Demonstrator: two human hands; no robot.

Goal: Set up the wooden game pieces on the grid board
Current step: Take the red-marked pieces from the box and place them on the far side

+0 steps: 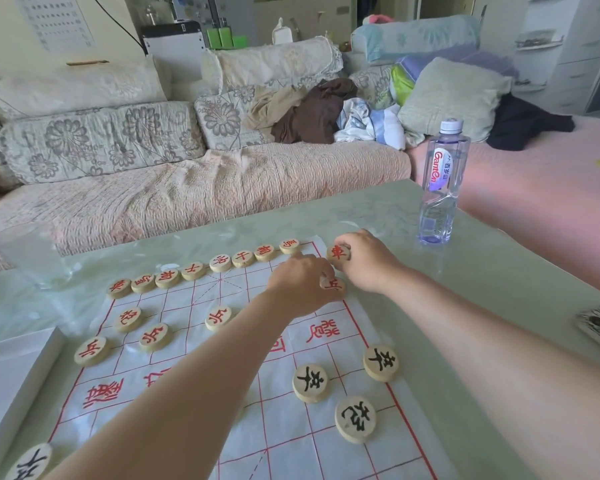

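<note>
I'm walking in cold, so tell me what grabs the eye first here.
Two bare arms reach across the grid board: the right hand has its grip on a red-marked piece at the far right corner, the left hand on another just nearer. A row of red pieces lines the far edge; a water bottle stands beyond.

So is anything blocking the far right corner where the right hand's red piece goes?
Nothing visible. The right hand holds the red piece just off the board's far right corner; the nearest row piece sits to its left.
</note>
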